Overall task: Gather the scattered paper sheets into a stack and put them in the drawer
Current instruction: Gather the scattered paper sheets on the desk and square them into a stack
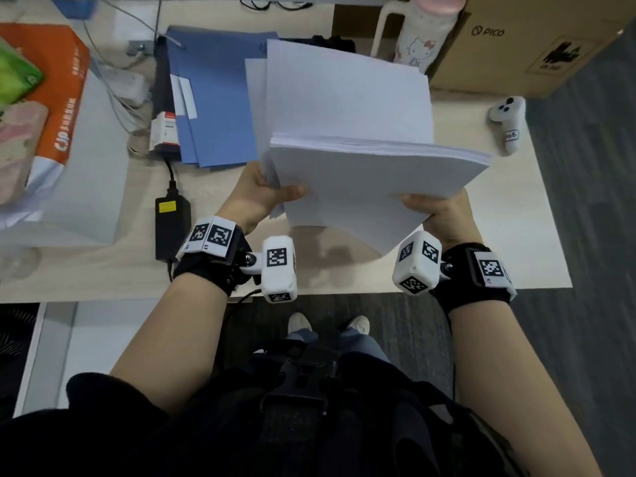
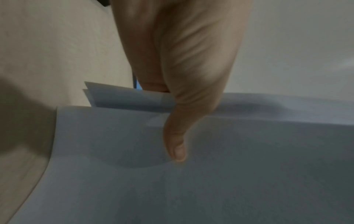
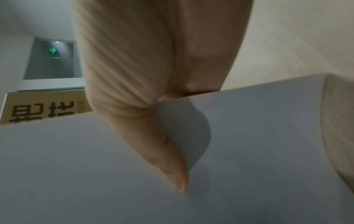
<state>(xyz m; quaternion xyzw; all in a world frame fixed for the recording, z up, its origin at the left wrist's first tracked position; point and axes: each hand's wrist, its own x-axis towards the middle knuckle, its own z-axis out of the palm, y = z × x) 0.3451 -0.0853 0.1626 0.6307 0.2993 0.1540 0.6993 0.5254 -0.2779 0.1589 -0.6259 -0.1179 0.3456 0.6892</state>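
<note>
A thick stack of white paper sheets (image 1: 364,180) is held in the air above the desk, tilted, with more loose sheets (image 1: 344,98) standing behind it. My left hand (image 1: 265,194) grips the stack's near left corner, thumb on top. My right hand (image 1: 437,208) grips the near right edge, thumb on top. In the left wrist view the thumb (image 2: 178,145) presses on the top sheet (image 2: 249,166), and a few offset sheet corners (image 2: 114,95) stick out behind. In the right wrist view the thumb (image 3: 168,159) lies on the paper (image 3: 268,136). No drawer is in view.
Blue folders (image 1: 213,98) lie on the desk (image 1: 516,235) behind my left hand. A black power adapter (image 1: 172,222) and an orange paper box (image 1: 58,98) sit at the left. A white controller (image 1: 507,122), a bottle (image 1: 423,32) and a cardboard box (image 1: 537,39) stand at the right.
</note>
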